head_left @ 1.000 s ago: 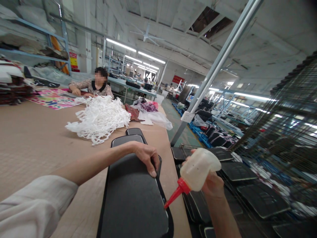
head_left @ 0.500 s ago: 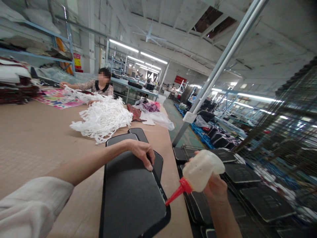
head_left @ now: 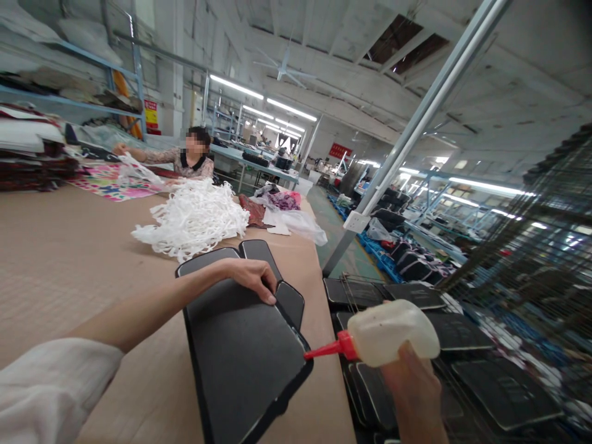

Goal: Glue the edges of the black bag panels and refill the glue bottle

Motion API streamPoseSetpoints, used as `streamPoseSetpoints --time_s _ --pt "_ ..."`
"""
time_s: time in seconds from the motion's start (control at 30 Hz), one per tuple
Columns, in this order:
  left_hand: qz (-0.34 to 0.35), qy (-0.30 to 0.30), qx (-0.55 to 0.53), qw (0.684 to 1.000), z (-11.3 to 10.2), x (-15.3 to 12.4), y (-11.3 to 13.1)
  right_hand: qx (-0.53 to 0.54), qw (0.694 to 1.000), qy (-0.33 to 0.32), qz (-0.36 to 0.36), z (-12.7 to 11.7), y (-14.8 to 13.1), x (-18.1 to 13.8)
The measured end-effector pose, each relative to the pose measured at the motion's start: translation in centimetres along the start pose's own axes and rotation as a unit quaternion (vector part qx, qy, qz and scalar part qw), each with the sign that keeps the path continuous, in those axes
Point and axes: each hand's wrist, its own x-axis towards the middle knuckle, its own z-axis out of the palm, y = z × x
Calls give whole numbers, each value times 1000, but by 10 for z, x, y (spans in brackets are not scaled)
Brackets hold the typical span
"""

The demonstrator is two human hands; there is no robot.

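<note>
A black flat panel (head_left: 240,357) lies on the brown table (head_left: 69,259), turned at an angle, on top of other black panels (head_left: 259,251). My left hand (head_left: 252,277) rests on its far edge, fingers curled over it. My right hand (head_left: 409,385) grips a translucent squeeze bottle (head_left: 393,333) with a red nozzle (head_left: 324,351). The nozzle tip touches the panel's right edge.
A heap of white straps (head_left: 194,219) lies further back on the table, with plastic bags (head_left: 291,219) beside it. A person (head_left: 192,157) works at the far end. Racks with more black panels (head_left: 462,339) stand to the right. A metal pole (head_left: 407,142) rises nearby.
My left hand has turned the top panel anticlockwise. The bottle has tipped from nozzle-down to nearly level, its tip still at the panel's right edge. The person has pulled some straps leftwards.
</note>
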Motion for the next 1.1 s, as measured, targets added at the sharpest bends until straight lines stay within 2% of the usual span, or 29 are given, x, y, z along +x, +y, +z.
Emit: streamPoseSetpoints --time_s 0.2,0.43,0.73,0.9,1.0,1.1 --pt "-8 37 6 999 -3 -2 -16 -49 995 84 -22 -17 14 -11" --pt "-26 50 23 998 -4 -3 -27 10 985 172 -26 1 13 -6" --pt "-28 58 12 998 -5 -8 -39 -11 990 131 -40 -19 38 0" --pt "-34 65 11 997 -5 -8 -40 35 980 197 -18 2 29 -2" --pt "-41 73 14 996 -5 -8 -40 45 979 198 -17 14 23 -4" --pt "-48 71 14 996 -5 -9 -42 31 982 185 -29 11 26 -3"
